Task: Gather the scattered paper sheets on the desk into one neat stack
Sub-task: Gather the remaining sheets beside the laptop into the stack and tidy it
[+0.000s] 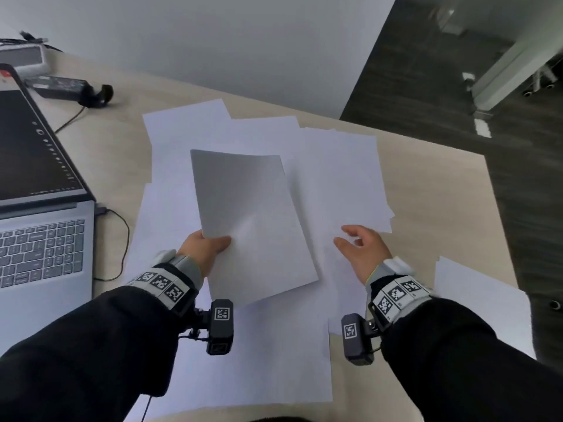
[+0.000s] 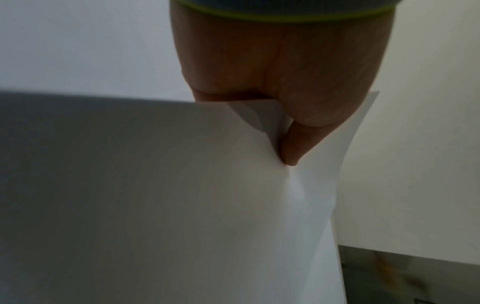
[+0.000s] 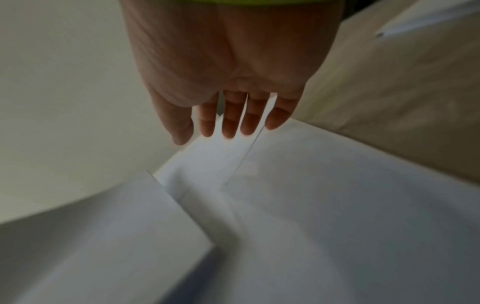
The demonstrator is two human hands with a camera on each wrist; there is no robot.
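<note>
My left hand pinches the near left edge of a white sheet and holds it lifted, tilted, above the desk. In the left wrist view the thumb presses on top of that held sheet, which may be more than one sheet. Several other white sheets lie scattered and overlapping on the light wood desk. My right hand hovers open just above the sheets on the right, fingers straight and spread over overlapping paper, holding nothing.
An open laptop sits at the left with a cable running from its side. A black power adapter and a grey device lie at the far left. One sheet overhangs the desk's right edge, beyond which is dark floor.
</note>
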